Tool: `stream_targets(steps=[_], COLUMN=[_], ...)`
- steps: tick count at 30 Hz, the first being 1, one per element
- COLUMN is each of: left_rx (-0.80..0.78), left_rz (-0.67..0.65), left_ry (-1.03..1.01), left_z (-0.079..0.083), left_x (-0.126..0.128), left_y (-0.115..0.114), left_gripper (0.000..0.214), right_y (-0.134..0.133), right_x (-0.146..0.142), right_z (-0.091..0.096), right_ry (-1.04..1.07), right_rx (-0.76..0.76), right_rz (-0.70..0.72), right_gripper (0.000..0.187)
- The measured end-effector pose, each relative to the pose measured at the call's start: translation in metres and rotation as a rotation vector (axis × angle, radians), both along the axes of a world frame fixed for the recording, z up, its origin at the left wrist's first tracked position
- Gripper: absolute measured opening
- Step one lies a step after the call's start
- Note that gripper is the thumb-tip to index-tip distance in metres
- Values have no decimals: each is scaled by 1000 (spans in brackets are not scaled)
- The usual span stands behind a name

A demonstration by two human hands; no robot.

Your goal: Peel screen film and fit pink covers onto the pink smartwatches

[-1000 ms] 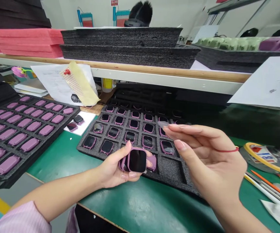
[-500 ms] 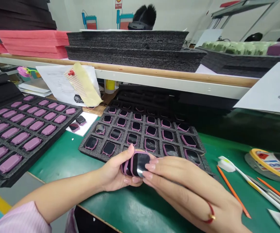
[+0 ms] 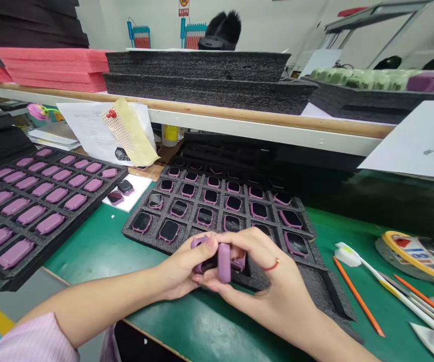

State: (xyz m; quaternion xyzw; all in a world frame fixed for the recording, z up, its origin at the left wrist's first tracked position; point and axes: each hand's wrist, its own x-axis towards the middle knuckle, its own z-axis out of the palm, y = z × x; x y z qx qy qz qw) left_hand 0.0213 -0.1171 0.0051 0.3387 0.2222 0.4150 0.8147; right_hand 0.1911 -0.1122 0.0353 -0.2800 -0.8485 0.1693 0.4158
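Note:
Both of my hands meet over the front of the black foam tray (image 3: 217,206). My left hand (image 3: 179,266) and my right hand (image 3: 254,266) together hold a pink-framed smartwatch body (image 3: 221,261), turned so its pink edge faces me. Its dark screen is mostly hidden by my fingers. Rows of similar pink-framed watches with dark screens sit face-up in the tray's square cells. My right hand partly covers the tray's nearest cells. A thin red ring (image 3: 272,265) circles one of my right fingers.
A second foam tray of pink parts (image 3: 39,196) lies to the left, beside a white sheet holding two watches (image 3: 124,191). Orange pencils (image 3: 358,296) and a tape roll (image 3: 409,251) lie on the green mat to the right. Foam stacks fill the shelf behind.
The watch has turned from screen-up to edge-on. My right hand has moved from on top of the screen to around the watch's side, and its wrist has rotated.

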Motion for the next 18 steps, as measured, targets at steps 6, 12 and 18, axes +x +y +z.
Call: stream_targets(steps=[6, 12, 18], left_rx=[-114, -130, -196], left_rz=[-34, -31, 7], left_ry=[-27, -79, -115], left_z=[7, 11, 9], left_x=[-4, -3, -2], left_y=[2, 1, 2], left_gripper=[57, 53, 45], right_y=[5, 6, 8], right_x=[6, 5, 21], right_z=[5, 2, 18], right_ry=[32, 18, -86], right_rx=[-11, 21, 148], right_rz=[15, 48, -78], right_gripper=[49, 51, 43])
